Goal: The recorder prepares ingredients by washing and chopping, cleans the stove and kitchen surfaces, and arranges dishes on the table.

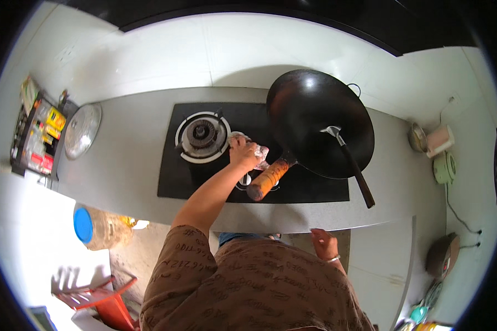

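Observation:
My left hand (243, 154) presses a crumpled patterned cloth (261, 156) on the black glass gas hob (174, 178), just right of the left burner (201, 133). A control knob (245, 179) shows below that hand. On the hob's right side rests a large dark wok (302, 120), its wooden handle (269, 180) pointing towards me, close to my left hand. A spatula (352, 165) with a dark handle lies in the wok, its handle over the rim. My right hand (324, 244) hangs by the counter's front edge, fingers partly bent, with nothing seen in it.
A metal lid (83, 131) leans beside a rack (39, 136) of bottles and packets at left. On the right stand a metal bowl (417, 137), a green appliance (444, 167) and a rice cooker (443, 255). A red chair (103, 298) and blue-lidded container (103, 227) are lower left.

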### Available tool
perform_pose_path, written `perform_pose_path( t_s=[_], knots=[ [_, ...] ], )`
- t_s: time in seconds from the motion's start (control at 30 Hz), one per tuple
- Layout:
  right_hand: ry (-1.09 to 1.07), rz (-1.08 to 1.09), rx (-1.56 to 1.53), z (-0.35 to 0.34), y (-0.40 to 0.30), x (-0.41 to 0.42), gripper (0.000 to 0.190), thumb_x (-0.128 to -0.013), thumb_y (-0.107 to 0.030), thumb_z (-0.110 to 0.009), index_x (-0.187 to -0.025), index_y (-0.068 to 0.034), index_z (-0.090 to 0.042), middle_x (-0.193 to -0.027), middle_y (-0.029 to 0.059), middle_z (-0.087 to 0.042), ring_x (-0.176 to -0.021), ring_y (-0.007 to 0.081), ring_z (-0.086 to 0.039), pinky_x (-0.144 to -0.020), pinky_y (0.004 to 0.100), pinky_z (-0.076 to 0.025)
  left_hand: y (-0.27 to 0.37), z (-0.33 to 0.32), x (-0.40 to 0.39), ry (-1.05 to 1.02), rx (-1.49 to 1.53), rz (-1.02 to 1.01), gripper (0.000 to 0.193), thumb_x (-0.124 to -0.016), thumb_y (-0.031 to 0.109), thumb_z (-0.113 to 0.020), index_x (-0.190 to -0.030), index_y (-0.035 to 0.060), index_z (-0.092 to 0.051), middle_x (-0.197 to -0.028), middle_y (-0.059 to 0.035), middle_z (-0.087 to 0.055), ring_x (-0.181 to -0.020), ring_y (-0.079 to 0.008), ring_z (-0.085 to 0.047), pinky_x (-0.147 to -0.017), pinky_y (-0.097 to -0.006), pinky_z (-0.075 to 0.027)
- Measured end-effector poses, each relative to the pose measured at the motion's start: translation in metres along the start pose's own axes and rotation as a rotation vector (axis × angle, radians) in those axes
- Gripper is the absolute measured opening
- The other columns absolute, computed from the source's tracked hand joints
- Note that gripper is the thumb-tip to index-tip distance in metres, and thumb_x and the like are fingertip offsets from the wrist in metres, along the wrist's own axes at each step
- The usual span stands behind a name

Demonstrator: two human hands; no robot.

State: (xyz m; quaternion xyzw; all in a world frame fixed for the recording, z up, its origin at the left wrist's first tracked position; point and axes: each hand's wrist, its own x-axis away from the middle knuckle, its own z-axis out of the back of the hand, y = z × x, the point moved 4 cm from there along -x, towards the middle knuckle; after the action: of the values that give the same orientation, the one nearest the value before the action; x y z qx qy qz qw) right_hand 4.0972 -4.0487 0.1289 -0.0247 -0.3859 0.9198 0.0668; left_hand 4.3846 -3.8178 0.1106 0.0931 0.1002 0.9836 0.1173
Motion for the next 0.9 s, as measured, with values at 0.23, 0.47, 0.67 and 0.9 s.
perform_pose_path(
  t_s=[0.23,0.47,0.67,0.9],
  knots=[
    [0.278,-0.446,-0.176,-0.014,-0.001,0.078,0.015,-0.081,-0.007,-0.052,-0.091,0.0,-0.06,-0.079,0.0095,-0.064,-0.072,0.0149,-0.063,-0.058,0.0248,-0.05,-0.045,-0.005,-0.106,0.365,-0.099,-0.299,0.072,-0.051,0.045,-0.074,-0.11,0.01,-0.051,-0.121,-0.0173,-0.041,-0.117,-0.0346,-0.033,-0.093,-0.0429,-0.034],
    [0.38,-0.709,-0.154,-0.076,-0.013,0.155,0.016,-0.079,-0.004,-0.05,-0.09,-0.001,-0.06,-0.077,0.012,-0.064,-0.071,0.0184,-0.064,-0.059,0.027,-0.051,0.028,0.023,-0.102,-0.033,-0.332,-0.41,0.039,-0.066,0.033,-0.068,-0.1,0.0193,-0.057,-0.116,-0.0061,-0.047,-0.11,-0.0285,-0.04,-0.092,-0.0408,-0.034],
    [0.185,-0.538,-0.011,-0.07,-0.017,0.124,0.015,-0.079,-0.006,-0.05,-0.088,-0.002,-0.06,-0.075,0.0114,-0.064,-0.069,0.0202,-0.064,-0.058,0.0286,-0.051,0.016,-0.011,-0.021,0.085,0.091,-0.927,0.025,-0.077,0.021,-0.054,-0.102,0.0161,-0.06,-0.118,-0.0081,-0.048,-0.115,-0.0277,-0.04,-0.091,-0.0396,-0.037],
    [0.3,-0.386,-0.017,-0.039,-0.005,0.077,0.015,-0.077,-0.009,-0.053,-0.089,-0.005,-0.061,-0.077,0.0119,-0.063,-0.067,0.021,-0.063,-0.056,0.0292,-0.05,-0.057,0.013,0.045,-0.015,0.189,-0.853,0.028,-0.079,0.011,-0.051,-0.105,0.0068,-0.057,-0.118,-0.0147,-0.048,-0.112,-0.0299,-0.043,-0.094,-0.038,-0.035]
  ],
)
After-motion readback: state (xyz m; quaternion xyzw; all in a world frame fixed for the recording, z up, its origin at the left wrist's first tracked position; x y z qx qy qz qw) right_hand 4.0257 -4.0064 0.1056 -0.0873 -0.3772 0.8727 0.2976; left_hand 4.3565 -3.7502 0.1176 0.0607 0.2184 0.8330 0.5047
